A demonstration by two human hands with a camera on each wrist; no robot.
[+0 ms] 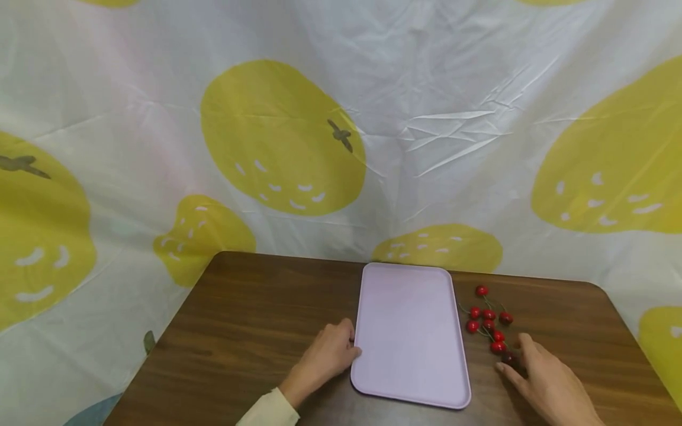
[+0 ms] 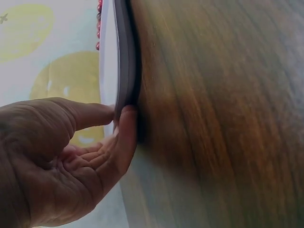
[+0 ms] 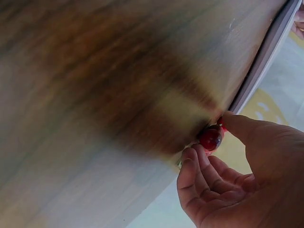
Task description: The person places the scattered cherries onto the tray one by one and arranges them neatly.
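Note:
A pale lilac tray (image 1: 407, 331) lies flat on the wooden table. My left hand (image 1: 331, 349) grips its left edge, the thumb (image 2: 97, 115) on the rim and the fingers against the side. Right of the tray is a loose group of several red cherries (image 1: 488, 315), some with green stems showing. At the near end of this group, my right hand (image 1: 551, 376) spreads its thumb and fingers around a dark red cherry (image 1: 508, 358). In the right wrist view, that cherry (image 3: 210, 137) sits between the thumb and fingertips; a firm grip does not show.
The brown table (image 1: 266, 307) has rounded back corners. Behind it hangs a white cloth (image 1: 453, 148) printed with large yellow fruit. The tray's far end reaches almost to the table's back edge.

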